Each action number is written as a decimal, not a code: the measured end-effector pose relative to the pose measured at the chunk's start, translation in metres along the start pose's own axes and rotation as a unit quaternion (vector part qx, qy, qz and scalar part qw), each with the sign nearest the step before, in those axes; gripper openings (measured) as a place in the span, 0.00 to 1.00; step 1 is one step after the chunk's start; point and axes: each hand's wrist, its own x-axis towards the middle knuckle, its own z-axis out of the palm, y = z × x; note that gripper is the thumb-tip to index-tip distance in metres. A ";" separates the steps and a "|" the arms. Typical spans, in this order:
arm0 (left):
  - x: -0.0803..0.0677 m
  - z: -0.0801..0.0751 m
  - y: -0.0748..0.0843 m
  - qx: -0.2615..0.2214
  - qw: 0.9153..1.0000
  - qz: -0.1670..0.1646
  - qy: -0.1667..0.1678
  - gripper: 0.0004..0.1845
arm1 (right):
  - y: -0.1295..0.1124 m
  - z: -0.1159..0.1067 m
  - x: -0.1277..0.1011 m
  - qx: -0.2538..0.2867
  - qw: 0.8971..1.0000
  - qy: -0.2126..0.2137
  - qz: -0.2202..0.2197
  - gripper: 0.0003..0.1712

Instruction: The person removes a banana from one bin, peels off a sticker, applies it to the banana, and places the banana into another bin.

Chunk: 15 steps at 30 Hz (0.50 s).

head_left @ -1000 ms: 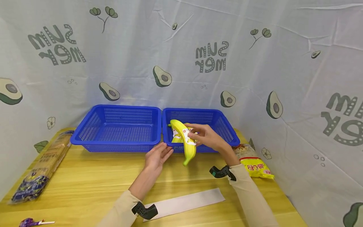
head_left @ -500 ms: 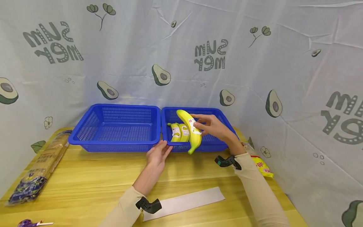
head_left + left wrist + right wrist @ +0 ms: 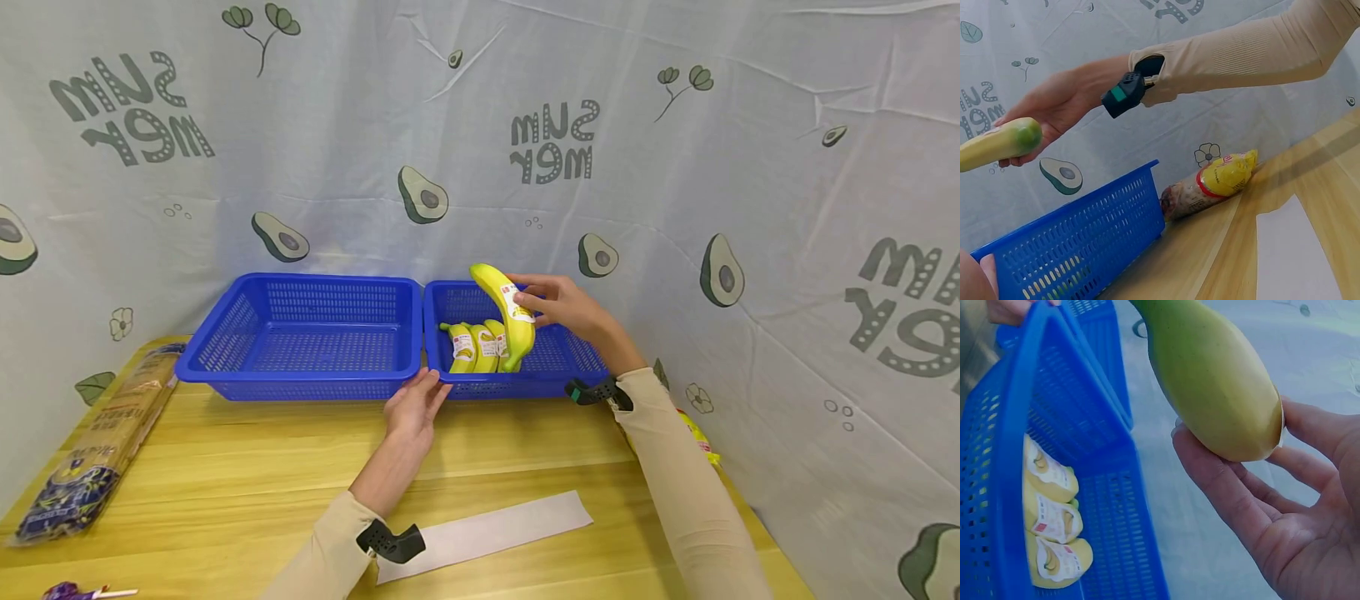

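A yellow banana (image 3: 521,335) with a white label is pinched between the thumb and fingers of my right hand (image 3: 572,310). It hangs tilted above the right blue basket (image 3: 540,387), its green tip pointing down toward the near side. Inside that basket, three labelled bananas (image 3: 1054,520) lie side by side at the left end. My left hand (image 3: 411,408) holds the basket's near left corner, thumb at the rim; some of its fingers are hidden. In the left wrist view the raised banana (image 3: 997,145) is well above the basket wall (image 3: 1085,234).
A second blue basket (image 3: 322,346) stands against the right one's left side. Long packaged noodles (image 3: 97,450) lie at the left, a lollipop (image 3: 67,592) near the front left. A white paper strip (image 3: 487,537) lies in front. A yellow-ended bag (image 3: 1210,181) is at the right.
My right hand has lifted the banana up and back from the basket's near edge, uncovering the bananas inside. The left hand has stayed at the basket's corner.
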 end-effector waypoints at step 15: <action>0.002 -0.003 0.000 0.004 1.000 -0.003 -0.006 0.08 | 0.012 -0.009 0.023 0.022 0.999 0.009 0.037 0.31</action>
